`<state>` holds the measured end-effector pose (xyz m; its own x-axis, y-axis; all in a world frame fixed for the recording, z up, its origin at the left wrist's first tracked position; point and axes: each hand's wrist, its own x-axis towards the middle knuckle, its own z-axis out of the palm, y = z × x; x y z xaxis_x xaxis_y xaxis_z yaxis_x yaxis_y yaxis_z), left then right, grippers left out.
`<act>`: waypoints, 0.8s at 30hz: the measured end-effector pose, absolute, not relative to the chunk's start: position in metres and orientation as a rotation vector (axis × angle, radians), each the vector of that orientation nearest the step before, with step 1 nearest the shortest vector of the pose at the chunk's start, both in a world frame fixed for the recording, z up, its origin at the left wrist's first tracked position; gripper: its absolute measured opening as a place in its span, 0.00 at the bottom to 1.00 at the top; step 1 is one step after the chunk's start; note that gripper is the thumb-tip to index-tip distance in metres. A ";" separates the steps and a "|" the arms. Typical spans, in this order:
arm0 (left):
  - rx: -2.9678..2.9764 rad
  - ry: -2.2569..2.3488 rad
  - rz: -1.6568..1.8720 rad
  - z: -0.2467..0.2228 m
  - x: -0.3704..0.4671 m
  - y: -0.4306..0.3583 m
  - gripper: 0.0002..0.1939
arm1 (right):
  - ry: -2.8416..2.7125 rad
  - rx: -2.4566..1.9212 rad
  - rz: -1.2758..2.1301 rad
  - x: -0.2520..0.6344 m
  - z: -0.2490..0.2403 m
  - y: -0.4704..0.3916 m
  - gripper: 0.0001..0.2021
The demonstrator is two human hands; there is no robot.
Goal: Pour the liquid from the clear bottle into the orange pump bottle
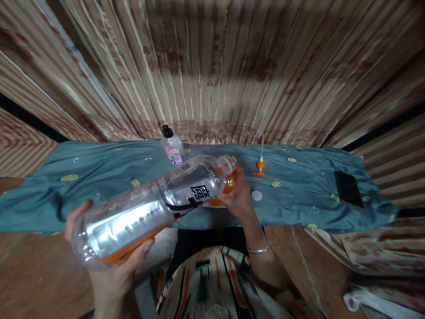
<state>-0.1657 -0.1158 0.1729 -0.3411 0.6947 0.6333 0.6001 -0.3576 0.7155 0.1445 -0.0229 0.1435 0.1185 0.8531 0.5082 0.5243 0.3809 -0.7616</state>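
My left hand (116,270) is wrapped round the base end of a large clear plastic bottle (133,221) with a silver and orange label. The bottle lies tilted across the view, its uncapped mouth at the upper right. My right hand (239,195) is closed round the neck of an orange bottle (229,182). The two bottle mouths meet or overlap; whether they touch, I cannot tell. Most of the orange bottle is hidden behind the large bottle and my fingers. An orange pump head with a straw (260,166) and a white round cap (256,195) lie right of my right hand.
A small clear bottle with a black cap (173,148) stands at the back of the cloth-covered table (299,195). A black phone (348,189) lies toward the right end. A striped, patterned curtain (212,66) hangs right behind the table.
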 end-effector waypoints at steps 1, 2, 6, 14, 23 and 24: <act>1.788 1.712 1.815 0.173 -0.166 -0.116 0.67 | -1.541 -1.279 0.375 0.144 0.143 -0.023 0.38; 1.840 1.685 1.815 0.173 -0.165 -0.116 0.67 | -1.538 -1.284 0.377 0.144 0.143 -0.023 0.38; 1.955 1.642 1.812 0.179 -0.159 -0.115 0.66 | -1.525 -1.304 0.389 0.144 0.143 -0.023 0.39; 1.813 1.792 1.713 0.175 -0.159 -0.123 0.65 | -1.517 -1.300 0.383 0.143 0.142 -0.022 0.38; 1.939 1.736 1.741 0.185 -0.155 -0.122 0.64 | -1.523 -1.288 0.368 0.143 0.143 -0.023 0.38; 1.958 1.719 1.744 0.186 -0.155 -0.121 0.65 | -1.524 -1.292 0.370 0.143 0.143 -0.023 0.38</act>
